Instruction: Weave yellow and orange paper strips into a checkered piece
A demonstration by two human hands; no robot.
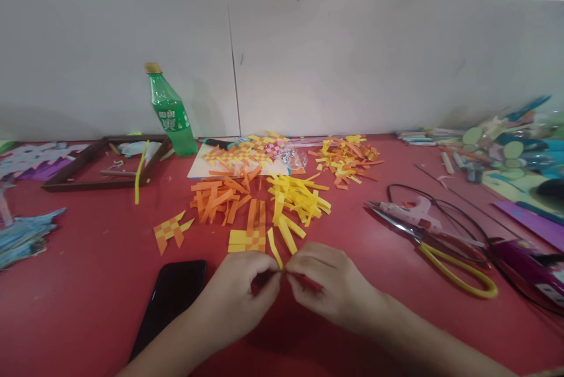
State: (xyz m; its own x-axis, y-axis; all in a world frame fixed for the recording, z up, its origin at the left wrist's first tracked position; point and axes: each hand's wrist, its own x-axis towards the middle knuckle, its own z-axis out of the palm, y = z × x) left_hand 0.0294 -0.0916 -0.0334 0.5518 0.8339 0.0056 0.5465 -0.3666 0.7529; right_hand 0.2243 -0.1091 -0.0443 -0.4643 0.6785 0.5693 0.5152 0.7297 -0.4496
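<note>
My left hand (244, 283) and my right hand (328, 283) meet above the red table, thumb and forefinger pinched on each. A narrow yellow paper strip (275, 248) runs up and away from between the fingertips, and its near end is hidden there. Just beyond my left hand lies a part-woven piece of yellow and orange paper strips (247, 239), with loose orange ends pointing away. Farther left is a small woven yellow and orange paper fish (171, 231). Beyond the fingers spread a pile of yellow strips (302, 198) and a pile of orange strips (220, 196).
A black phone (176, 295) lies by my left forearm. Scissors with yellow handles (458, 271), a pink glue gun (416, 212) and its black cable are at right. A green bottle (174, 115) and a brown frame (99, 186) stand at back left, before a white partition (352, 66).
</note>
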